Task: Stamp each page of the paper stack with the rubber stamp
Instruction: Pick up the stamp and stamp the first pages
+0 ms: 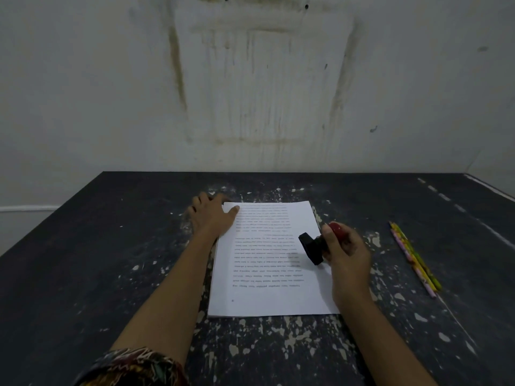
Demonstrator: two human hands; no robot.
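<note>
The paper stack (264, 302) is lying on the table (83, 246), stamp (312, 247) above it. Pencils (413, 259) are lying rightward (well apart).

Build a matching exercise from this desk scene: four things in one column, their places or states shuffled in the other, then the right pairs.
Column one
1. left hand
2. rubber stamp
3. pencils
4. paper stack

Column two
A. lying on the table to the right of the paper, untouched
B. gripped by the right hand, tilted over the right side of the page
C. resting on the far left corner of the top sheet
D. lying flat mid-table, its print facing away from the person

Pairs: 1-C, 2-B, 3-A, 4-D
</note>
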